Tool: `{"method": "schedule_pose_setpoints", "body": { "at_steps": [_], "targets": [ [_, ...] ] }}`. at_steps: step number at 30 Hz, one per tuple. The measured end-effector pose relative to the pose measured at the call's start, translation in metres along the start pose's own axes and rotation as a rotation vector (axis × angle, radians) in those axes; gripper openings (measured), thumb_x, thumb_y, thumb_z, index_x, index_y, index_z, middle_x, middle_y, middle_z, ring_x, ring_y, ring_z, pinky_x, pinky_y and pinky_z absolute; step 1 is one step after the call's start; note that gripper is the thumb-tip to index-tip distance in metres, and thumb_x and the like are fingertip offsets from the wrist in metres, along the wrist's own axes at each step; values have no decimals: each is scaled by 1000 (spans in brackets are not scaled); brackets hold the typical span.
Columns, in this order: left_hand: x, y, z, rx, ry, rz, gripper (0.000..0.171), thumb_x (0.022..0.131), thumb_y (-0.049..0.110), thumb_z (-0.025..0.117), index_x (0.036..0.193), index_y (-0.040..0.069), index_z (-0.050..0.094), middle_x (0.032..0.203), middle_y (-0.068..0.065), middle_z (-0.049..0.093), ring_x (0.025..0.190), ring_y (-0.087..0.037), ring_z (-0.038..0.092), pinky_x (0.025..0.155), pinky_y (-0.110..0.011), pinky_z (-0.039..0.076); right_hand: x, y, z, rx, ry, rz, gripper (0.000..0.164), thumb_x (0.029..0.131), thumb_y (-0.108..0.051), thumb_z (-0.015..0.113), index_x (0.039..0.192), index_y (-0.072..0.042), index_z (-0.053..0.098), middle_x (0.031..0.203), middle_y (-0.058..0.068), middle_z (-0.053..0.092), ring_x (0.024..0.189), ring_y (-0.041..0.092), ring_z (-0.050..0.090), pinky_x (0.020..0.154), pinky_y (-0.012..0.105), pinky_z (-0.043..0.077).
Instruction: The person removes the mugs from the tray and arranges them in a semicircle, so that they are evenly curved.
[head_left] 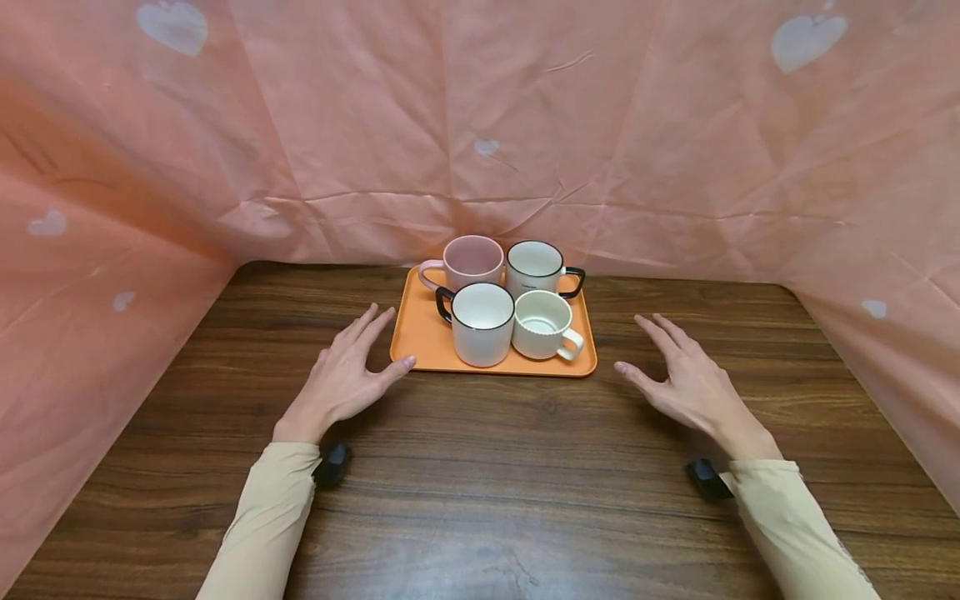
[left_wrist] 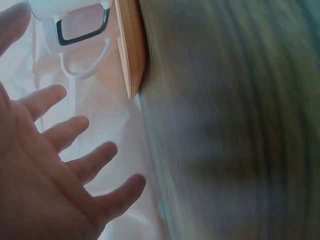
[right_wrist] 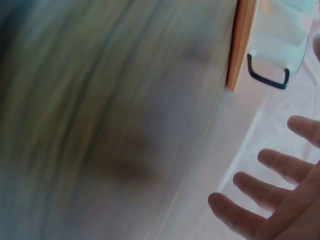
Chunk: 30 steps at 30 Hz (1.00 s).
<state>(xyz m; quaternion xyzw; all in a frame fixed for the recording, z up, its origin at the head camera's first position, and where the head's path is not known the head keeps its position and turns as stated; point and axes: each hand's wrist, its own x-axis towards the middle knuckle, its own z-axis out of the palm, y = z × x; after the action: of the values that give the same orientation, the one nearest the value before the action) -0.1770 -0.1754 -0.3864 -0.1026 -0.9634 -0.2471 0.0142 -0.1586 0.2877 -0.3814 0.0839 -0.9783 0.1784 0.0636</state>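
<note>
An orange tray (head_left: 417,340) lies at the back of the table with several mugs grouped on it. A pink mug (head_left: 457,280) stands back left, its handle to the left. Beside it is a white mug (head_left: 529,287) with a dark rim and black handle pointing right. In front are another dark-rimmed white mug (head_left: 482,343), black handle left, and a small cream mug (head_left: 538,340), handle right. My left hand (head_left: 345,375) is spread at the tray's left end, thumb near its front corner. My right hand (head_left: 693,385) is spread apart from its right end. Both hold nothing.
The brown wooden table (head_left: 510,475) reaches from the tray to the near edge of view. Pink cloth (head_left: 360,108) with pale hearts hangs close behind the tray and along both sides. A dark device (head_left: 332,465) sits at each wrist.
</note>
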Motion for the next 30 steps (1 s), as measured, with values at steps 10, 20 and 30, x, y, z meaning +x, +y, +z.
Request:
{"method": "schedule_pose_setpoints", "body": {
  "at_steps": [10, 20, 30],
  "targets": [
    [26, -1, 1, -175, -67, 29, 85, 92, 62, 66, 160, 21, 36, 163, -13, 37, 150, -39, 35, 120, -63, 31, 11, -20, 15, 174, 104, -152, 56, 96, -38, 70, 145, -12, 56, 141, 16, 61, 129, 39, 58, 101, 61, 47],
    [51, -7, 2, -272, -128, 12, 82, 89, 54, 73, 158, 24, 40, 163, -11, 36, 151, -35, 34, 121, -60, 30, 26, -39, 25, 465, 65, -86, 38, 97, -25, 72, 130, -7, 66, 122, 13, 72, 96, 22, 72, 78, 27, 58],
    [65, -19, 6, -303, -271, -17, 99, 85, 52, 79, 163, 25, 26, 171, -13, 15, 158, -37, 15, 124, -63, 21, 35, -52, 32, 686, -4, 13, 35, 96, -21, 74, 126, -5, 66, 111, 16, 68, 76, 16, 74, 63, 22, 56]
  ]
}}
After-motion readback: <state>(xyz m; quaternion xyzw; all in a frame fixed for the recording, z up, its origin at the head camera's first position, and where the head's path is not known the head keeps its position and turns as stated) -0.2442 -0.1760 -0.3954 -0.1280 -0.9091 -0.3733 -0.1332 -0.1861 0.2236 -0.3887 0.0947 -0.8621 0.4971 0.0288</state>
